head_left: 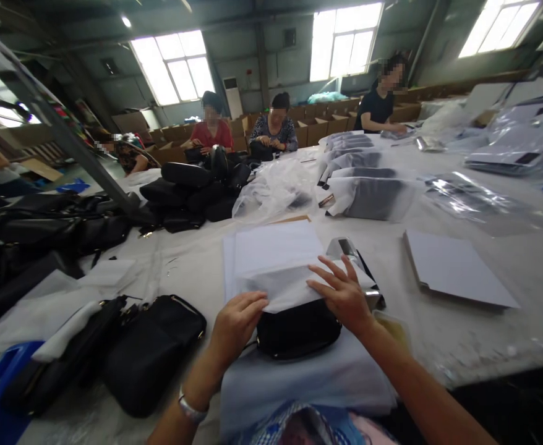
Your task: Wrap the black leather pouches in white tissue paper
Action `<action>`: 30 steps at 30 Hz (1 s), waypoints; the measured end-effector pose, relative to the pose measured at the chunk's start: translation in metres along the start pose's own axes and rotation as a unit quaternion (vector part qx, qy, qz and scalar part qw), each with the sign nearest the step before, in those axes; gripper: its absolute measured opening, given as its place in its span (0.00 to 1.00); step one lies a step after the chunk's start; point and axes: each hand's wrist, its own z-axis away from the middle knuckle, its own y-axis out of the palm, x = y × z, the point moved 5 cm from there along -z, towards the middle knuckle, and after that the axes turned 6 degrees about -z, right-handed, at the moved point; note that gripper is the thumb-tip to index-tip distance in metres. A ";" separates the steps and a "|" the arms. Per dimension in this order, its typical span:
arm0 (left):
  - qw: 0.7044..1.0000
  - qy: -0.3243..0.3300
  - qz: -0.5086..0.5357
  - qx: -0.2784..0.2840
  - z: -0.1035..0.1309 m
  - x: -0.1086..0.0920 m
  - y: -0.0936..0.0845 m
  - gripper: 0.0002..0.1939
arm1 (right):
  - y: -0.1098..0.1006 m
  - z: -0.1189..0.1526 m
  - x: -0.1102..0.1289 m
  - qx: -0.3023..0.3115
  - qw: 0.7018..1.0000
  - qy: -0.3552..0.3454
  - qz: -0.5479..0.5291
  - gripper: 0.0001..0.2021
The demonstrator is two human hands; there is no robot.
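Note:
A black bag (299, 330) lies in front of me on white sheets (308, 380). A thin white sheet (290, 287) covers its far part. My left hand (241, 321) is at the sheet's left edge, fingers together and bent over it; whether it pinches the sheet is hard to tell. On the right, my right hand (343, 293) rests on the sheet with its fingers spread. Beyond the bag is a stack of white paper (276, 241). A tape dispenser (346, 247) stands just behind my right hand.
Black bags (155, 352) lie at the left, with a larger pile (188, 191) behind. Wrapped bags (373, 198) stand in rows at the back right. White boards (457, 266) lie at the right. Several people sit or stand across the table. A metal post (76, 136) rises at the left.

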 end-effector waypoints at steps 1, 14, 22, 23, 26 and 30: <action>1.000 -0.004 -0.007 0.003 0.001 -0.003 0.001 0.14 | 0.001 0.003 0.000 0.001 1.000 -0.001 -0.005 0.13; 0.999 0.017 -0.008 0.042 0.030 -0.047 0.021 0.12 | 0.016 0.054 0.012 0.088 0.994 -0.040 -0.048 0.19; 0.996 0.020 -0.024 0.084 0.025 -0.067 0.028 0.22 | 0.012 0.075 0.015 0.105 0.991 -0.072 -0.050 0.19; 0.995 0.025 -0.036 0.092 0.025 -0.070 0.032 0.26 | 0.010 0.078 0.016 0.107 0.990 -0.075 -0.048 0.19; 0.991 0.028 -0.066 0.113 0.030 -0.074 0.044 0.34 | 0.007 0.085 0.018 0.116 0.990 -0.073 -0.041 0.17; 0.991 0.028 -0.084 0.096 0.037 -0.073 0.051 0.31 | 0.004 0.088 0.020 0.155 0.985 -0.061 -0.044 0.21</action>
